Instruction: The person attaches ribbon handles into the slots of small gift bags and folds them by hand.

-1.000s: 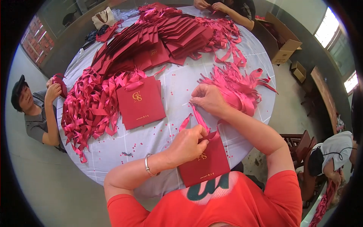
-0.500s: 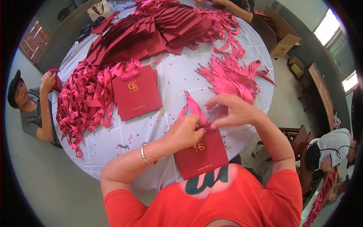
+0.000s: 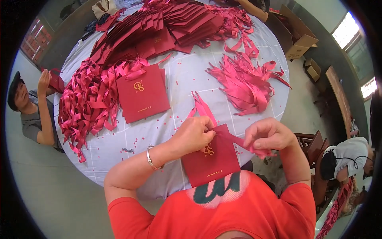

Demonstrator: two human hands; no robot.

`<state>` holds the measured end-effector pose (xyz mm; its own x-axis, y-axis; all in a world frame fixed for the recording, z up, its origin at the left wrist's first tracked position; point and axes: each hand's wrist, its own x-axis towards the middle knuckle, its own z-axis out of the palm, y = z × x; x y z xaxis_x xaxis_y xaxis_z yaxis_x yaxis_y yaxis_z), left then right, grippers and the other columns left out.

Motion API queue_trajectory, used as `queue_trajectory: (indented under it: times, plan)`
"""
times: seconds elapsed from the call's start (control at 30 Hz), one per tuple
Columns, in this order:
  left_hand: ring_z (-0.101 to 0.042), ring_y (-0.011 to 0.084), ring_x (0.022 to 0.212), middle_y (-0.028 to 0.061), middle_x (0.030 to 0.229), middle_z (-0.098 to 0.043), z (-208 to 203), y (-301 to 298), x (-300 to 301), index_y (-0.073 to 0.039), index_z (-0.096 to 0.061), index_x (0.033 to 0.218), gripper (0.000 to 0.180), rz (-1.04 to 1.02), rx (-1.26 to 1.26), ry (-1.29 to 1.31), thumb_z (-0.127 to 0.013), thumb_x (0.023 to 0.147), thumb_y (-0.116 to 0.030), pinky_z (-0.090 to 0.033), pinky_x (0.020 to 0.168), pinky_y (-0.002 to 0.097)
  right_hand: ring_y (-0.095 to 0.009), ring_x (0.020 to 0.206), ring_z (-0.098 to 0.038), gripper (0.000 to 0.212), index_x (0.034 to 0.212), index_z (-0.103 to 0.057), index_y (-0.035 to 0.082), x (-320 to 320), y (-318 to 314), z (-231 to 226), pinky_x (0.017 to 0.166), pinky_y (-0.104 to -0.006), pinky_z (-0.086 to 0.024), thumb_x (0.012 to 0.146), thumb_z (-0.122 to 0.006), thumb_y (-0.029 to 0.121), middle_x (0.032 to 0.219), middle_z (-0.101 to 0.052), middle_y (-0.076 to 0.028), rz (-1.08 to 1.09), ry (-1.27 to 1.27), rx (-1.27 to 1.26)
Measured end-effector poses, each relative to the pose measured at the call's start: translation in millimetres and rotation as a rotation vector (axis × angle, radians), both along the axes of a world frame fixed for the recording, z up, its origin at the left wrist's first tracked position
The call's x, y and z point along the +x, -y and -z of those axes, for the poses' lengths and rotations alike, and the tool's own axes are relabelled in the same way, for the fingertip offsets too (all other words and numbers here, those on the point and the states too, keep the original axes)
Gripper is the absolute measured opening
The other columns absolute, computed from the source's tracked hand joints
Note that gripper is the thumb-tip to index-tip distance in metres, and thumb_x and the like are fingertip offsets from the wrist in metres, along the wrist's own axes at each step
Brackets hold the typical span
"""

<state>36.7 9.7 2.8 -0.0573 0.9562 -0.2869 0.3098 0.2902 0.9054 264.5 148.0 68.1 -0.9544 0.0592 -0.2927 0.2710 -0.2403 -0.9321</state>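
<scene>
Close to my body, a dark red paper gift bag [image 3: 211,165] lies at the table's near edge, its gold print facing up. My left hand [image 3: 195,134] is closed at the bag's top edge, pinching a pink ribbon [image 3: 202,106] where it meets the bag; a ribbon loop sticks out beyond the fingers. To the right, my right hand [image 3: 270,137] is closed on the ribbon's other length, which runs taut from the bag's top. The ribbon end hangs below the right fingers.
A small stack of finished-looking red bags [image 3: 143,93] lies left of centre, beside tangled pink ribbons [image 3: 89,103]. More bags [image 3: 159,32] are heaped at the back. Loose ribbons [image 3: 246,83] lie at right. Another person [image 3: 36,107] sits at the left, holding a bag.
My right hand has moved right and down from the bag's top, closing on the ribbon and drawing it out sideways. My left hand has stayed at the bag's top.
</scene>
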Motion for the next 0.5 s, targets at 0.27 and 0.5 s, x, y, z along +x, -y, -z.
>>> queue_trajectory:
  times: [0.27, 0.5]
  plan:
    - [-0.069, 0.0198, 0.066, 0.0134, 0.078, -0.071, 8.7, 3.9, 2.0, 0.002, -0.064, 0.1, 0.018, 0.0, 0.268, -0.251, -0.066, 0.086, -0.009, -0.053, 0.06, 0.0318, -0.009, 0.09, -0.062, 0.031, 0.108, -0.068, -0.001, -20.4, 15.0, 42.6, 0.078, -0.0233, -0.05, 0.078, -0.07, -0.01, 0.101, -0.066, -0.007, 0.361, -0.45, 0.388]
    - [-0.07, 0.0263, 0.069, 0.0175, 0.076, -0.068, 17.8, 6.8, 6.3, 0.003, -0.057, 0.101, 0.018, -0.01, 0.343, -0.422, -0.063, 0.086, -0.007, -0.053, 0.06, 0.0351, -0.014, 0.091, -0.062, 0.014, 0.09, -0.059, 0.001, -45.1, 20.1, 25.3, 0.074, -0.0253, -0.05, 0.082, -0.066, -0.009, 0.107, -0.058, -0.01, 0.679, -0.628, 0.582]
